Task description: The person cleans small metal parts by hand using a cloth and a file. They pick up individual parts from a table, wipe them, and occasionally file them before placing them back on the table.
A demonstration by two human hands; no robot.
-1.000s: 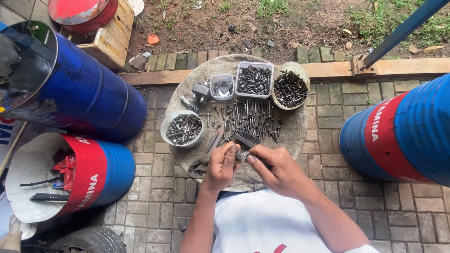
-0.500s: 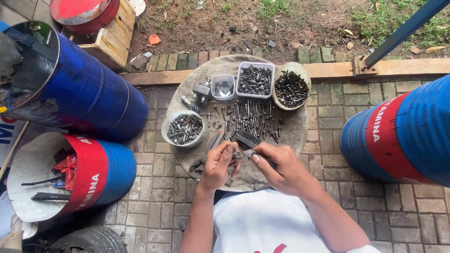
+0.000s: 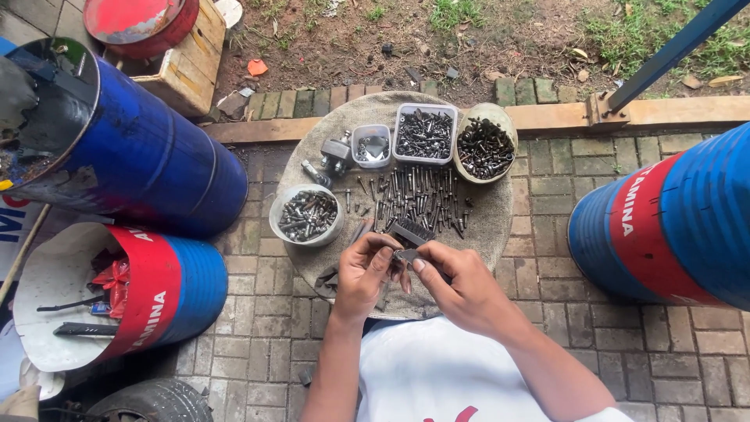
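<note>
Whereas a second ago the hands worked apart, left hand and right hand now meet, both pinching a small dark metal part above the round tabletop; sorting continues. Round white tub, clear boxes and bowl hold bolts (loose ones between).

Both hands, left hand and right hand, pinch a small dark metal part over the round worktop. Loose bolts lie just beyond; a white bowl of bolts sits left.
</note>
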